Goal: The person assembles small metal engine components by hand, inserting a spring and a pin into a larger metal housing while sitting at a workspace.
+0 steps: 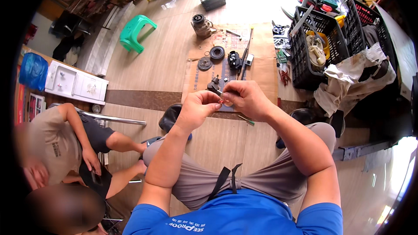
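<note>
In front of my knees, both hands meet over the near edge of a cardboard sheet (pixel 263 39) on the floor. My left hand (pixel 197 109) pinches a small reddish part (pixel 224 102) between thumb and fingertips. Fingers of my right hand (pixel 247 99) close on the same part from the other side; its exact kind is too small to make out. Just beyond the fingers lies a dark metal fitting (pixel 214 84). Farther out on the cardboard are a black pulley-like ring (pixel 217 52), a grey disc (pixel 205 64) and a black housing (pixel 235 60).
A cylindrical metal machine part (pixel 202 26) stands at the cardboard's far left corner. Black crates (pixel 300 67) full of tools and a stained cloth (pixel 348 74) are at right. A green stool (pixel 127 39) stands far left. Another person (pixel 65 143) sits at left. A thin green-handled tool (pixel 247 120) lies near my hands.
</note>
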`<move>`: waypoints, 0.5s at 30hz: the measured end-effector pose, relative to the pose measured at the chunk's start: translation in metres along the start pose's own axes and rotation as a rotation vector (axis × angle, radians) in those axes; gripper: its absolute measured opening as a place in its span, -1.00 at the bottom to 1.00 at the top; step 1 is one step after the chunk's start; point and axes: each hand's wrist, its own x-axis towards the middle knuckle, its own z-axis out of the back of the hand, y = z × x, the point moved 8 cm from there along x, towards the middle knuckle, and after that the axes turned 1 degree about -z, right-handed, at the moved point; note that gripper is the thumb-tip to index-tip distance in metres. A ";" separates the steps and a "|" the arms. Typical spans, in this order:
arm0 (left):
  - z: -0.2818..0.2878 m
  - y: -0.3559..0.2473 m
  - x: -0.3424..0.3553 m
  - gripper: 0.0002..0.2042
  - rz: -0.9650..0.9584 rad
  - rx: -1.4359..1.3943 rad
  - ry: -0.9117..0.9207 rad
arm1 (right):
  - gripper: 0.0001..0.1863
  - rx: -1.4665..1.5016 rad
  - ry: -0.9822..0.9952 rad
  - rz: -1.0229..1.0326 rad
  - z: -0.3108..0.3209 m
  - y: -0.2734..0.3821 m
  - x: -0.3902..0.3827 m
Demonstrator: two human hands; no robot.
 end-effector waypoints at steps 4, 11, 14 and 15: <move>-0.009 -0.004 -0.001 -0.90 0.031 -0.104 0.121 | -0.90 0.064 0.016 -0.082 0.002 -0.034 0.003; 0.012 -0.005 0.006 -0.88 -0.045 -0.488 0.013 | -0.91 0.353 0.081 -0.279 -0.017 -0.049 -0.005; 0.022 -0.003 0.006 -0.90 -0.028 -0.354 -0.147 | -0.90 0.217 0.081 -0.165 -0.018 -0.033 -0.006; 0.026 -0.005 0.006 -0.90 -0.064 -0.214 -0.188 | -0.90 0.094 0.084 -0.063 -0.018 -0.019 -0.007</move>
